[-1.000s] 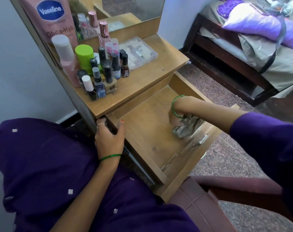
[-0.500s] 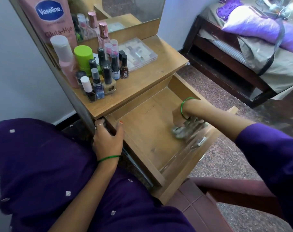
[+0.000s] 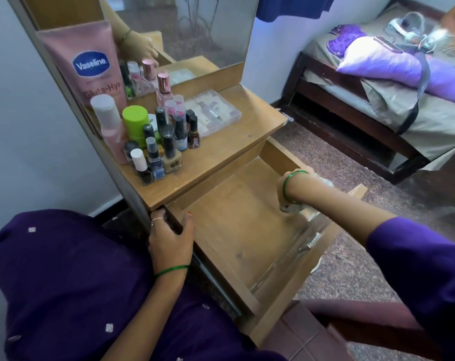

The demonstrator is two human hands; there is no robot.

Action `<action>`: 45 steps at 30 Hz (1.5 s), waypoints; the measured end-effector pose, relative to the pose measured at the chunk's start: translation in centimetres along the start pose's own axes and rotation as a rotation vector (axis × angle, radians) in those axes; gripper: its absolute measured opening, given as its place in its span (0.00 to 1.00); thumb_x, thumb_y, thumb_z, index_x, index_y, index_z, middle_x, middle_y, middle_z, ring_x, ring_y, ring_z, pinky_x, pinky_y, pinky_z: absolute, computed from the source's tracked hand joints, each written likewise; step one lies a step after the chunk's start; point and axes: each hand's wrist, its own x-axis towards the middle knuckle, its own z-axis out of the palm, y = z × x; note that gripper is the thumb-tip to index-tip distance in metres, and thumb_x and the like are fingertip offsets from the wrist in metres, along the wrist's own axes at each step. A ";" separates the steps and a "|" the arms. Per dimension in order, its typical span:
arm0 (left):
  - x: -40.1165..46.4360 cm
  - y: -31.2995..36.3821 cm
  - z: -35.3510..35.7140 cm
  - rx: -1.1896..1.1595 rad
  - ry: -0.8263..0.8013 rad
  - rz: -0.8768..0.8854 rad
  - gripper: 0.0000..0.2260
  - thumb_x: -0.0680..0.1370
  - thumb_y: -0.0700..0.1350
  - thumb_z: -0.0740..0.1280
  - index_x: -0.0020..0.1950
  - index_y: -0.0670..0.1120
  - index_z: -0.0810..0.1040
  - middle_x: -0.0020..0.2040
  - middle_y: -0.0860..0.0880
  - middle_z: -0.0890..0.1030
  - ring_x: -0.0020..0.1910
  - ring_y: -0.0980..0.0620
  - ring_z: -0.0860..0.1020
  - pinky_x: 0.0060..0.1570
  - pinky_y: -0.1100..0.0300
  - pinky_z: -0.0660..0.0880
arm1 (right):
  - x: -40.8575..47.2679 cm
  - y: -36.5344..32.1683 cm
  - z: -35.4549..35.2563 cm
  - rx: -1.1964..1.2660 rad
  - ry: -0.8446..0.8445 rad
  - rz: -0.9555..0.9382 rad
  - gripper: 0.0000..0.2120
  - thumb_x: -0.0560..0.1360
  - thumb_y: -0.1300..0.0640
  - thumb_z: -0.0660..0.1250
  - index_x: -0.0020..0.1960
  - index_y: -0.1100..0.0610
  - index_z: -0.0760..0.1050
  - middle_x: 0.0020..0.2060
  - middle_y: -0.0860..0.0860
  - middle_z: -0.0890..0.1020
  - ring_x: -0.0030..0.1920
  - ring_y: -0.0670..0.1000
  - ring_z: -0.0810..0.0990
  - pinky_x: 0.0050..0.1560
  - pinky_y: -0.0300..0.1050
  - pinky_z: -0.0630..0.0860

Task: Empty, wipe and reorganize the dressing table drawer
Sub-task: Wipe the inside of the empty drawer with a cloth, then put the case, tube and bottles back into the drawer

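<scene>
The wooden drawer is pulled out and holds nothing but my right hand and a cloth. My right hand grips a crumpled grey cloth at the drawer's far right, against the inside of the front panel; the hand hides most of the cloth. My left hand grips the drawer's near left side wall, thumb inside. Bottles and nail polishes stand crowded on the dressing table top, next to a clear plastic case.
A mirror stands behind the table top, with a pink Vaseline tube leaning at its left. A bed with purple pillows lies at the right across speckled floor. A dark red stool is below the drawer. My purple-clad lap fills the lower left.
My right hand has slid the cloth to the right and farther away along the drawer's front panel. My left hand stays on the side wall.
</scene>
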 end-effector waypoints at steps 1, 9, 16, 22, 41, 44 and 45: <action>0.0 0.1 0.0 -0.002 0.002 0.001 0.23 0.75 0.50 0.68 0.66 0.42 0.69 0.60 0.43 0.76 0.58 0.44 0.76 0.58 0.47 0.75 | -0.1 0.7 -0.8 0.106 0.047 0.000 0.11 0.71 0.48 0.62 0.34 0.52 0.75 0.32 0.45 0.78 0.37 0.48 0.79 0.51 0.40 0.72; 0.2 0.0 0.2 -0.002 -0.002 -0.015 0.21 0.75 0.50 0.68 0.65 0.45 0.69 0.61 0.45 0.75 0.59 0.45 0.74 0.57 0.49 0.74 | -3.3 6.8 -8.6 0.527 0.628 0.015 0.20 0.71 0.41 0.62 0.53 0.55 0.79 0.50 0.56 0.81 0.46 0.59 0.78 0.50 0.46 0.74; 0.2 0.0 0.2 0.000 0.003 -0.008 0.20 0.75 0.49 0.68 0.64 0.44 0.70 0.59 0.45 0.75 0.58 0.46 0.75 0.57 0.50 0.74 | 2.6 7.0 -14.6 0.785 0.769 -0.031 0.21 0.74 0.51 0.62 0.66 0.54 0.71 0.63 0.56 0.73 0.61 0.62 0.73 0.61 0.53 0.71; 0.4 0.0 0.0 0.009 -0.002 -0.006 0.21 0.75 0.50 0.69 0.65 0.45 0.69 0.59 0.48 0.75 0.59 0.48 0.74 0.58 0.52 0.73 | 7.1 4.3 -13.8 0.752 0.691 -0.071 0.18 0.80 0.52 0.53 0.62 0.61 0.72 0.62 0.60 0.75 0.61 0.61 0.73 0.63 0.52 0.70; 0.3 0.0 0.0 -0.033 -0.021 -0.014 0.23 0.75 0.48 0.68 0.68 0.43 0.68 0.62 0.46 0.73 0.61 0.47 0.73 0.60 0.52 0.72 | 0.3 -0.3 -9.3 2.052 0.921 -0.109 0.17 0.77 0.61 0.60 0.65 0.63 0.72 0.51 0.53 0.78 0.52 0.52 0.77 0.61 0.49 0.72; 0.2 0.1 0.0 -0.029 -0.014 -0.007 0.23 0.75 0.49 0.68 0.67 0.42 0.69 0.62 0.45 0.74 0.61 0.47 0.74 0.59 0.53 0.72 | -1.3 -2.3 -9.4 2.722 0.345 -0.340 0.11 0.78 0.66 0.58 0.60 0.65 0.69 0.50 0.60 0.77 0.54 0.56 0.78 0.58 0.50 0.76; 0.2 0.1 0.0 -0.027 -0.011 -0.005 0.23 0.76 0.49 0.68 0.67 0.42 0.68 0.63 0.45 0.74 0.61 0.47 0.74 0.59 0.53 0.72 | -1.7 -2.8 -9.6 2.822 0.221 -0.372 0.12 0.78 0.67 0.57 0.61 0.65 0.67 0.52 0.62 0.76 0.59 0.58 0.76 0.59 0.51 0.76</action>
